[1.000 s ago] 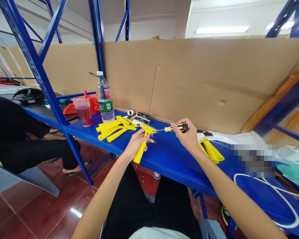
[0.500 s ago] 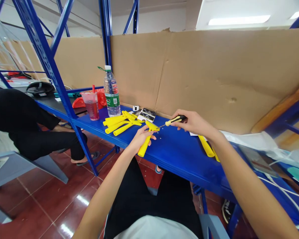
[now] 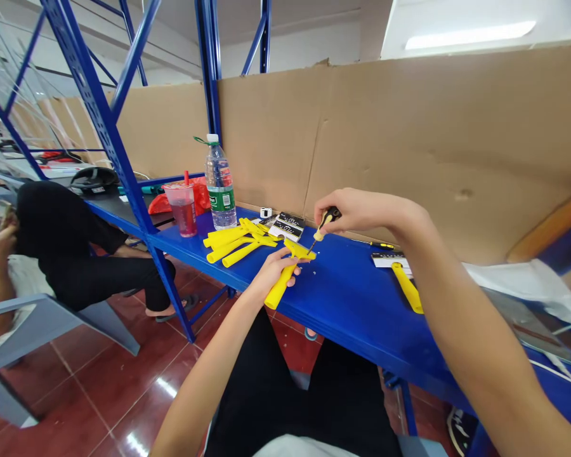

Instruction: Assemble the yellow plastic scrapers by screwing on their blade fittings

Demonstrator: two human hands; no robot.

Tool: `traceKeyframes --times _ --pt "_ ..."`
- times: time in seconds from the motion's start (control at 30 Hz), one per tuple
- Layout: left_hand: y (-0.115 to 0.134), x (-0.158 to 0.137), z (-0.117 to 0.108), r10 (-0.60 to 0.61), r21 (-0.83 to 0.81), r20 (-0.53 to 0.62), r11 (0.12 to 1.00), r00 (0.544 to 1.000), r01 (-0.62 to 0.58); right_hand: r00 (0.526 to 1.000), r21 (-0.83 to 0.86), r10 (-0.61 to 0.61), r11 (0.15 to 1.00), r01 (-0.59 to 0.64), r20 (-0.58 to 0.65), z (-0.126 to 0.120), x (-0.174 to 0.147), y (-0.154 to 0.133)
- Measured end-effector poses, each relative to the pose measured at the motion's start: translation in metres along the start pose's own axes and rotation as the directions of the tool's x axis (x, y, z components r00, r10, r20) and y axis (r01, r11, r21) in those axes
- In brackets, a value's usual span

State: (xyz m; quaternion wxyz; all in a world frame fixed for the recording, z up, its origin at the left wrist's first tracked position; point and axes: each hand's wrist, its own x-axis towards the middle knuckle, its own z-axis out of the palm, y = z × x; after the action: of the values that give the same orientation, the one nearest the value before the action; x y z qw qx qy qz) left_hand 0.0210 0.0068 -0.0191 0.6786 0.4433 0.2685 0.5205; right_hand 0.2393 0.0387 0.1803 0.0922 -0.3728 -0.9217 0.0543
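Observation:
My left hand [image 3: 272, 270] is closed round a yellow T-shaped plastic handle [image 3: 278, 289], like a scraper handle, just above the blue bench's front edge. In my right hand [image 3: 356, 208] is a screwdriver [image 3: 332, 215] with a cream-and-black grip. Its shaft slants steeply down to the right end of the handle's crosspiece; whether the tip sits on a screw is too small to tell. Several more yellow handles [image 3: 238, 251] lie in a heap left of my left hand. Tiny bits are scattered on the bench beside the crosspiece.
Behind the heap are black-and-white blade-like plates [image 3: 287, 226], a water bottle [image 3: 220, 190] and a cup with red drink [image 3: 183, 212]. To the right lie a yellow-handled scraper [image 3: 408, 289] and a second screwdriver [image 3: 381, 245]. Cardboard [image 3: 385, 127] backs the bench [image 3: 352, 298]. Another person sits at left.
My right hand has tipped the screwdriver from nearly level to steep, bringing its tip to the crosspiece's right end. My left hand keeps hold of the handle. The view has shifted slightly.

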Motion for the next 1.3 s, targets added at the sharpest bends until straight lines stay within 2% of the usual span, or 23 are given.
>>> traceKeyframes --times 0.07,0.23,0.33,0.4,0.53,0.7,0.9,0.97,1.13,1.3 --pt "0.001 0.0 -0.001 0.006 -0.04 0.006 0.999 1.0 -0.006 0.998 -0.018 -0.04 0.999 0.039 -0.043 0.0 -0.003 -0.002" --pt "0.002 -0.002 0.0 0.016 -0.053 0.021 0.998 1.0 -0.015 0.981 0.013 0.078 0.997 -0.077 -0.179 0.005 -0.007 -0.001" --pt "0.004 -0.003 0.003 0.018 -0.011 -0.002 1.0 1.0 -0.018 0.987 0.105 0.1 0.991 -0.087 -0.128 0.001 -0.009 0.006" --pt "0.004 -0.003 0.004 0.026 0.006 -0.01 1.0 1.0 -0.026 0.994 0.147 0.066 0.988 -0.053 -0.088 -0.004 -0.011 0.01" --pt "0.006 -0.003 0.004 0.035 0.011 -0.012 0.999 0.999 -0.035 0.998 0.095 -0.013 0.995 0.019 -0.066 -0.008 -0.014 0.013" --pt "0.007 -0.005 0.005 0.032 0.018 0.02 0.999 0.999 -0.032 0.981 0.03 0.077 0.997 -0.073 -0.179 -0.002 -0.01 0.015" --pt "0.01 -0.007 0.008 0.011 0.026 0.01 1.0 1.0 -0.012 0.976 0.119 -0.033 0.991 0.06 -0.217 0.0 -0.002 0.022" --pt "0.011 -0.007 0.008 0.009 0.024 0.02 1.0 1.0 -0.01 0.972 0.122 -0.041 0.99 0.071 -0.231 0.0 -0.003 0.02" --pt "0.01 -0.006 0.006 0.002 0.018 0.026 1.0 1.0 -0.002 0.977 0.149 0.056 0.988 -0.025 -0.208 0.002 -0.005 0.016" --pt "0.008 -0.004 0.002 0.022 -0.006 0.014 1.0 1.0 -0.022 0.986 0.195 -0.09 0.974 0.117 -0.14 0.0 -0.007 0.014"
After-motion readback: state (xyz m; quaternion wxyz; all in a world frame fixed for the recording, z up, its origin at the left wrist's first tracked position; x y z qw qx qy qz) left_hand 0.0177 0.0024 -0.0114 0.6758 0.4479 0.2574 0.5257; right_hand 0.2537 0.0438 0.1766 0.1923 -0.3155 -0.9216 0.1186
